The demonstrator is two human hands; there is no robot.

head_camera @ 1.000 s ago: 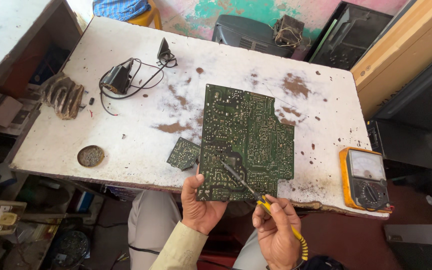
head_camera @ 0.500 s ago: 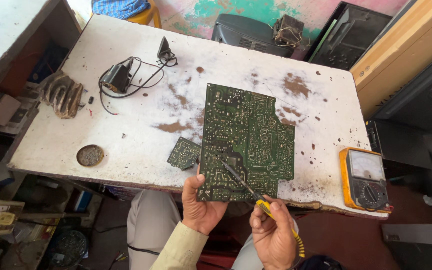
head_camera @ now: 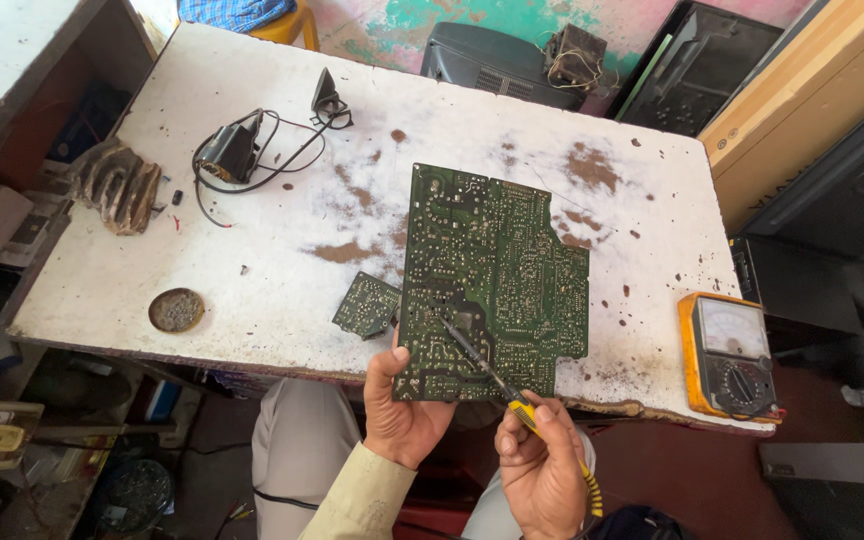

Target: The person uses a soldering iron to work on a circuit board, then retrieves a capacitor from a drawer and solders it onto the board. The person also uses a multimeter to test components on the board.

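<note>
A large green circuit board [head_camera: 492, 275] lies solder side up on a worn white table [head_camera: 282, 290], its near edge past the table's front. My left hand [head_camera: 402, 410] grips the board's near left corner, thumb on top. My right hand [head_camera: 542, 465] holds a soldering iron [head_camera: 512, 400] with a yellow and black handle. Its dark tip rests on the board near the lower middle. A small green board [head_camera: 367, 304] lies just left of the large one.
A yellow analog multimeter [head_camera: 732, 355] sits at the table's right front corner. A round tin [head_camera: 176, 310] lies front left, a black part with cables [head_camera: 242, 150] at the back left, a metal heat sink [head_camera: 117, 185] on the left edge. Dark equipment cases stand behind and right.
My right hand with the iron has shifted slightly; the tip stays on the board. The left hand and board have not moved.
</note>
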